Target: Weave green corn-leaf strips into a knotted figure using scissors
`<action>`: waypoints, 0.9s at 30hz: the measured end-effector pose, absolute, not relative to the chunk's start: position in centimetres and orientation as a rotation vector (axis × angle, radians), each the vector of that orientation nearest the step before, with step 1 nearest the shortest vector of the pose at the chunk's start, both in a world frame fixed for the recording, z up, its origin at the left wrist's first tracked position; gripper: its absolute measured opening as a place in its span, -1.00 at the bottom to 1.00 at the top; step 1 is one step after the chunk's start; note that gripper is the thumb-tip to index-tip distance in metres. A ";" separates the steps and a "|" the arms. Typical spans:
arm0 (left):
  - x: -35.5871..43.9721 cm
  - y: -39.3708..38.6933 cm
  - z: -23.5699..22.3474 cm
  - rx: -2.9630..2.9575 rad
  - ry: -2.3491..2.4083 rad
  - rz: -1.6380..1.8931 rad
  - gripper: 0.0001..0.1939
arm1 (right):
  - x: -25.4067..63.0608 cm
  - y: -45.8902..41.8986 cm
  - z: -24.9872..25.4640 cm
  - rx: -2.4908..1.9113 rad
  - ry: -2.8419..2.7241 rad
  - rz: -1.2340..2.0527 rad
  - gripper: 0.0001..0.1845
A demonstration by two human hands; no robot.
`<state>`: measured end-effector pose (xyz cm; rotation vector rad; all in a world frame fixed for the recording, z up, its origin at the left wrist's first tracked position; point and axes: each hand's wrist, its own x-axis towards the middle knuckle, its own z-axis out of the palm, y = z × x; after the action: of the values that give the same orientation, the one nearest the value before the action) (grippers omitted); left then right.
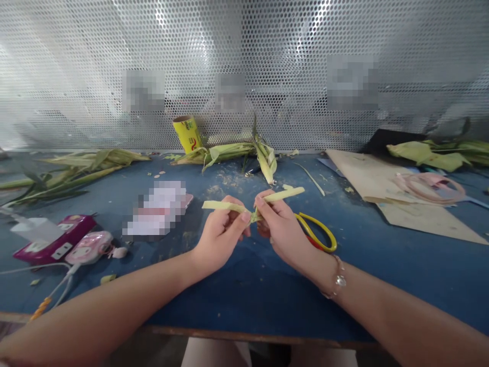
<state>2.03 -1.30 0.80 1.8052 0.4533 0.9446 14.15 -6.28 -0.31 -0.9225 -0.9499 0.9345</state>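
Above the middle of the blue table, my left hand (222, 229) and my right hand (278, 218) are close together, fingers closed. Between them they pinch a pale green corn husk strip (225, 205), whose one end sticks out to the left. Another flat end of husk (286, 194) points right over my right hand. Whether these are one piece or two I cannot tell, since fingers hide the middle, where a small knot-like bit shows. Just beyond my right wrist lie scissors with yellow and red handles (319, 232), their blades hidden by the hand.
Corn husks (229, 151) lie along the perforated metal screen (244, 51), beside a yellow cardboard tube (186, 133). More husks (84, 168) are at left. A phone (158, 211), purple power strip (72, 232) and pink case (89, 248) sit left; brown paper (367, 183) lies right.
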 end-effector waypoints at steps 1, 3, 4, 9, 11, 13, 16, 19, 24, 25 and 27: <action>2.1 -1.3 0.9 1.767 0.471 0.923 -0.79 | 14.1 -6.3 -0.4 -0.930 -0.963 0.935 -0.78; 2.4 -1.4 1.1 1.700 0.517 0.906 -0.79 | 14.0 -6.5 -0.5 -0.944 -1.004 0.926 -0.79; 2.5 -1.4 1.1 1.674 0.537 0.908 -0.79 | 14.0 -6.6 -0.5 -0.959 -1.032 0.911 -0.79; 2.8 -1.4 1.0 1.491 0.591 0.930 -0.79 | 13.7 -6.6 -0.4 -1.022 -1.070 0.846 -0.81; 2.9 -1.3 0.9 1.400 0.575 0.944 -0.79 | 13.6 -6.5 -0.4 -1.002 -1.047 0.880 -0.81; 3.1 -1.2 0.9 1.355 0.575 0.966 -0.78 | 13.5 -6.5 -0.4 -0.985 -1.029 0.891 -0.81; 3.2 -1.0 0.9 1.342 0.594 0.978 -0.77 | 13.4 -6.5 -0.3 -0.973 -1.012 0.856 -0.80; 3.3 -1.0 1.0 1.321 0.597 0.968 -0.76 | 13.3 -6.7 -0.2 -0.975 -1.000 0.849 -0.79; 3.0 -1.0 1.0 1.330 0.571 0.961 -0.76 | 13.4 -7.0 -0.1 -0.954 -0.988 0.865 -0.80; 3.0 -1.0 1.0 1.340 0.565 0.948 -0.76 | 13.5 -6.9 -0.1 -0.944 -0.980 0.879 -0.80; 2.8 -1.1 0.9 1.372 0.556 0.919 -0.76 | 13.8 -6.8 -0.2 -0.923 -0.953 0.919 -0.79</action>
<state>2.82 -1.06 0.86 1.3723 0.5564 0.9187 13.81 -6.81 -0.20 -0.9225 -0.9535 0.9195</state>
